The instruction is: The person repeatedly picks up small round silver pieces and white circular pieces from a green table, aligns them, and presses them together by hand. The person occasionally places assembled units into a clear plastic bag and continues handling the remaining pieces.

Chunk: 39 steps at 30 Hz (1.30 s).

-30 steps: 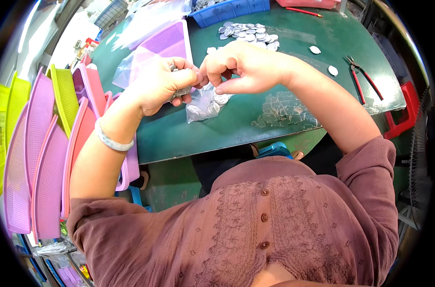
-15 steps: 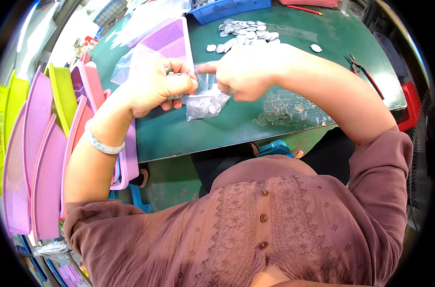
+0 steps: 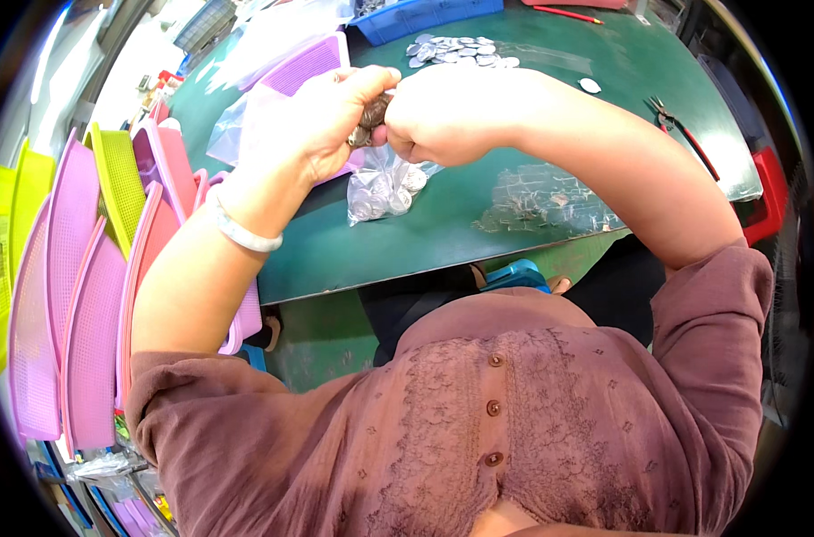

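My left hand [image 3: 325,115] is closed round several round metal discs [image 3: 371,116], dark and silvery, that show between its thumb and fingers. Close beside it, my right hand [image 3: 438,115] is closed at the top of a clear plastic bag [image 3: 380,195]; its fingertips are partly hidden. The bag's lower part rests on the green table [image 3: 313,255] and has several silvery discs inside. Beyond my right forearm lies a loose heap of flat grey discs [image 3: 461,49], partly covered by the arm.
One disc [image 3: 590,85] lies apart, with red-handled pliers [image 3: 685,134] to its right. A purple basket [image 3: 310,64] and a blue crate [image 3: 425,18] stand at the back. Stacked pink, purple and green baskets [image 3: 94,313] crowd the left side. A red pen [image 3: 568,16] lies far back.
My left hand has moved right and up with the discs, close to my right hand. The right hand's outstretched index finger has curled in. The bag stays in about the same place.
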Each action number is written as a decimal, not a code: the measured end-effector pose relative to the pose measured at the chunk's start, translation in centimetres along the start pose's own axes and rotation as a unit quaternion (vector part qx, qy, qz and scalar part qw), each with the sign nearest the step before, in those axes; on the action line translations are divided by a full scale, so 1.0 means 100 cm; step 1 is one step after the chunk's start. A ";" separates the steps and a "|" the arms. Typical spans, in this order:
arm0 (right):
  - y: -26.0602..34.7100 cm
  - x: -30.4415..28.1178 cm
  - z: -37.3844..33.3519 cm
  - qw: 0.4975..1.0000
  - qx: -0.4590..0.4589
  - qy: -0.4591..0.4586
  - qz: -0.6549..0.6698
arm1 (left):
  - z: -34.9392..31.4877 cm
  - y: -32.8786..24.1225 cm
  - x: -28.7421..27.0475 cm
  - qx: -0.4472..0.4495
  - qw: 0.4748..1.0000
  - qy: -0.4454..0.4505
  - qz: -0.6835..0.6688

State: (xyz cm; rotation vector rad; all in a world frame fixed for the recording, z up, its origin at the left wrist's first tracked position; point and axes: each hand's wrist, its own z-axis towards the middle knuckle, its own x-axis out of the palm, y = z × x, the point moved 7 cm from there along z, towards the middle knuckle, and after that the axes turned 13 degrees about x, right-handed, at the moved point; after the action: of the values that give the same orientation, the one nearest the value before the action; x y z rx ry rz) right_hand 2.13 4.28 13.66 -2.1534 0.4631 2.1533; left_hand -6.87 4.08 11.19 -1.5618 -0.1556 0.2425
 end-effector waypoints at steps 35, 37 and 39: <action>-0.017 0.008 -0.004 0.994 -0.032 -0.036 0.098 | -0.025 0.014 0.004 -0.127 0.973 0.126 0.143; -0.018 0.010 -0.004 0.994 -0.041 -0.040 0.095 | -0.021 0.015 0.000 -0.101 0.967 0.122 0.200; -0.018 0.012 -0.002 0.993 -0.048 -0.038 0.098 | -0.012 0.022 -0.011 -0.062 0.944 0.133 0.296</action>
State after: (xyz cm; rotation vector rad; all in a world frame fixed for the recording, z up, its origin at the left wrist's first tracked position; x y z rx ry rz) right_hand 2.72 5.72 12.18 -2.1474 0.6007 2.3978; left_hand -7.73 2.63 9.06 -1.7212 0.5297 0.4936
